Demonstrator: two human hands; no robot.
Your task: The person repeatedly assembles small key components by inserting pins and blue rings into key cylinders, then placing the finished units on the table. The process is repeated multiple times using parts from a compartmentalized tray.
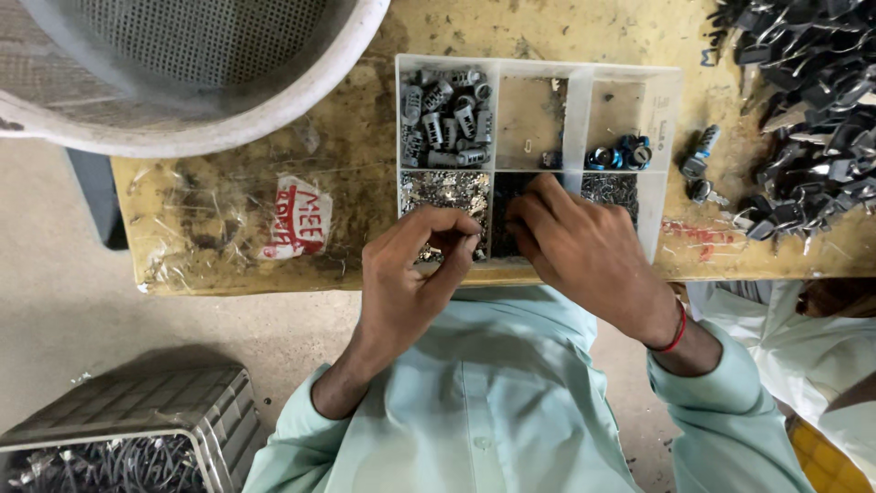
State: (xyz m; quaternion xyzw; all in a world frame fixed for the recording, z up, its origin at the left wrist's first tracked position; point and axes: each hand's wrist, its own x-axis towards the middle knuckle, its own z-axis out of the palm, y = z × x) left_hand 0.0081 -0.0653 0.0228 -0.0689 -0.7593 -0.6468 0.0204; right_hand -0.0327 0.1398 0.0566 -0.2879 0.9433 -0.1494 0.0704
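A clear plastic compartment box (pixel 575 119) lies on a worn yellow table (pixel 365 155). Its far-left cell holds several grey metal cylinders (pixel 445 119); the far-right cell holds a few blue-capped parts (pixel 620 155). The near cells hold tiny silvery bits (pixel 443 190) and dark small parts. My left hand (pixel 415 274) hovers over the near-left cell with thumb and fingers pinched together; whether something small sits between them is too small to tell. My right hand (pixel 584 251) reaches into the near middle cell, fingertips down among the small parts.
A heap of dark keys (pixel 808 100) fills the table's right end, with two loose lock cylinders (pixel 701 164) beside the box. A large pale mesh basket (pixel 182 64) overhangs the far left. A grey crate of metal parts (pixel 128 438) stands on the floor at lower left.
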